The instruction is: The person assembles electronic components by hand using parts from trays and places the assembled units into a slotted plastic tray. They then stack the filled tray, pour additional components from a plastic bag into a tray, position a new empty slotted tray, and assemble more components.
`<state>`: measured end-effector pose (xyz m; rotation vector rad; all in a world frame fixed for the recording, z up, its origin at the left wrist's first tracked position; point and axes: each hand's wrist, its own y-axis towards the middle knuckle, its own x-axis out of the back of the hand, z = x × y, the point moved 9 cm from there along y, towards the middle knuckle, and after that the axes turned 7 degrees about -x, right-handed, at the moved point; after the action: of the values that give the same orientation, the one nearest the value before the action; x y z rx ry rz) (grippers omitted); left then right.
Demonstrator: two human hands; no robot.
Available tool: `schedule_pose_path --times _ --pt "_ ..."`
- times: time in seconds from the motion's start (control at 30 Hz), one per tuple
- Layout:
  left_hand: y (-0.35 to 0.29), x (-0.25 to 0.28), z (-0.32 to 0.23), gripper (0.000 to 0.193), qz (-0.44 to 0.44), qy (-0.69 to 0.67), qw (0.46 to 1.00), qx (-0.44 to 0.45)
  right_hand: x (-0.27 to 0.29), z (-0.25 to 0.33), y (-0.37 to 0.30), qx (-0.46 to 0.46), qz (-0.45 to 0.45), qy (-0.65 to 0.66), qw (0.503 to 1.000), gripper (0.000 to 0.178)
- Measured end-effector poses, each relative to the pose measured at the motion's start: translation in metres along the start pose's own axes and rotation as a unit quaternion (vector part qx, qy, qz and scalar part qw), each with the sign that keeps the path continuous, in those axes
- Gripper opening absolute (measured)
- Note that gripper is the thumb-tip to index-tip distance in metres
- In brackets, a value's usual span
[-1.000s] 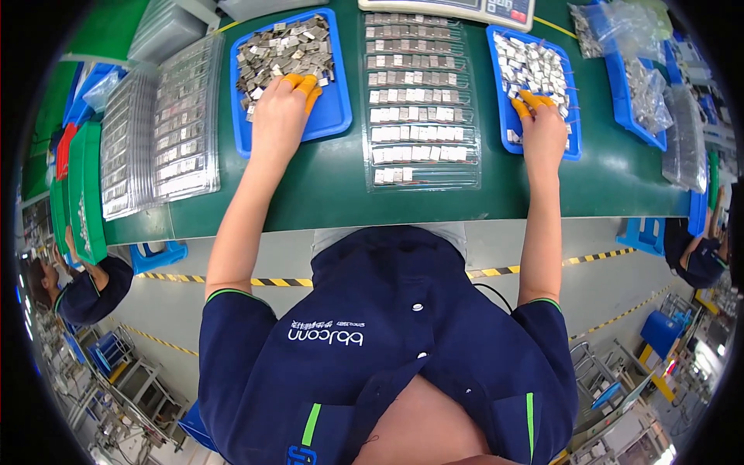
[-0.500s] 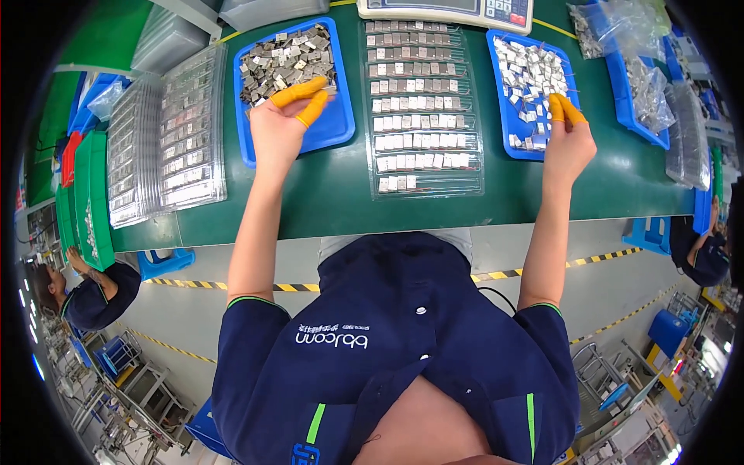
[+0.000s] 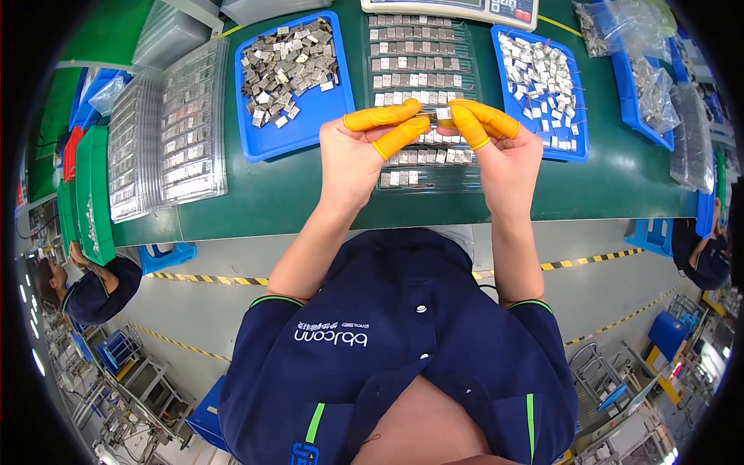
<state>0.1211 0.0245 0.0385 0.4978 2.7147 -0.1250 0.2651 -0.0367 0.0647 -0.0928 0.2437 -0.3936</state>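
Observation:
Over the clear tray my two hands meet, each in yellow finger cots. My left hand (image 3: 353,155) is closed, its thumb and fingertips pinching a small grey metal piece that is mostly hidden. My right hand (image 3: 508,151) pinches a small white connector block (image 3: 442,113), which faces the left fingertips; whether the two parts touch, I cannot tell. Beneath them lies the clear plastic tray (image 3: 465,182), with rows of silver and white connectors, the nearest row only partly filled. On the left, a blue tray (image 3: 310,128) holds grey metal pieces; on the right, another blue tray (image 3: 508,101) holds white blocks.
Stacked clear trays (image 3: 186,170) stand on the green table (image 3: 263,205) at left, beside a green bin (image 3: 94,186). A weighing scale (image 3: 496,9) sits at the back. Far right are a blue bin (image 3: 626,108) and plastic bags (image 3: 647,27). Co-workers sit at both sides.
My left hand has come right from the metal-piece tray, and my right hand left from the white-block tray. Both have met over the clear tray, holding small parts.

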Motion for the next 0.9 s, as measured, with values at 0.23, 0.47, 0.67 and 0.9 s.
schedule_pose_path --times 0.23,0.47,0.67,0.9 --pt "-0.006 -0.002 0.0 0.025 -0.008 0.005 1.0 -0.019 0.005 -0.005 -0.001 0.004 0.009 -0.05 0.999 0.022" --pt "-0.012 -0.002 0.017 0.023 0.072 -0.051 0.992 0.085 -0.003 -0.04 -0.006 -0.169 0.115 0.08 0.976 0.023" --pt "-0.022 -0.008 0.015 0.023 0.073 -0.05 0.994 0.06 -0.004 -0.031 -0.016 -0.118 0.087 0.022 0.989 0.022" --pt "-0.017 -0.001 0.017 0.023 0.084 0.045 0.995 0.027 0.0 0.004 -0.028 0.113 -0.009 -0.227 0.967 0.016"
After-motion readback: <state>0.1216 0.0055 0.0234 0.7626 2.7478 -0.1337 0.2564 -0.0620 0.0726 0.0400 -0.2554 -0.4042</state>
